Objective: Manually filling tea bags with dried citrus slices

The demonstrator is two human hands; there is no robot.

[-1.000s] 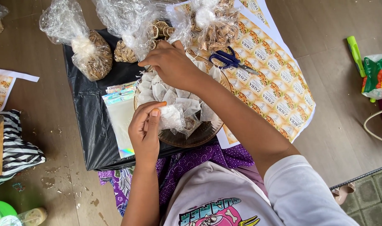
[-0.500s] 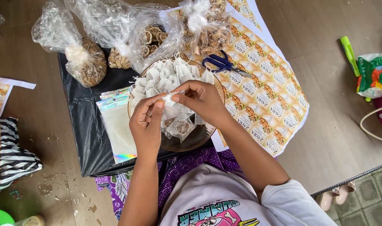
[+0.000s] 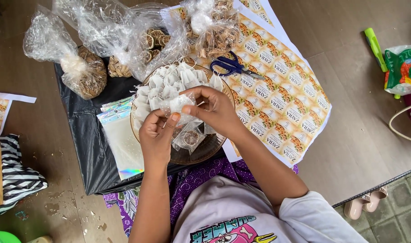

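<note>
While both hands pinch one small white pouch (image 3: 177, 107) over the tray (image 3: 201, 150), I risk tearing it.

Left hand (image 3: 157, 135) and right hand (image 3: 210, 108) pull opposite ways.

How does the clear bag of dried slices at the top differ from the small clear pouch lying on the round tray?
The bag of dried slices is large, bulging and crumpled, with its mouth loose; the small pouch is little, flat and neat. The bag sits on the black sheet beyond the round tray; the pouch lies in the tray, just under the left hand and right hand. Both are clear plastic with brown dried contents.
</note>
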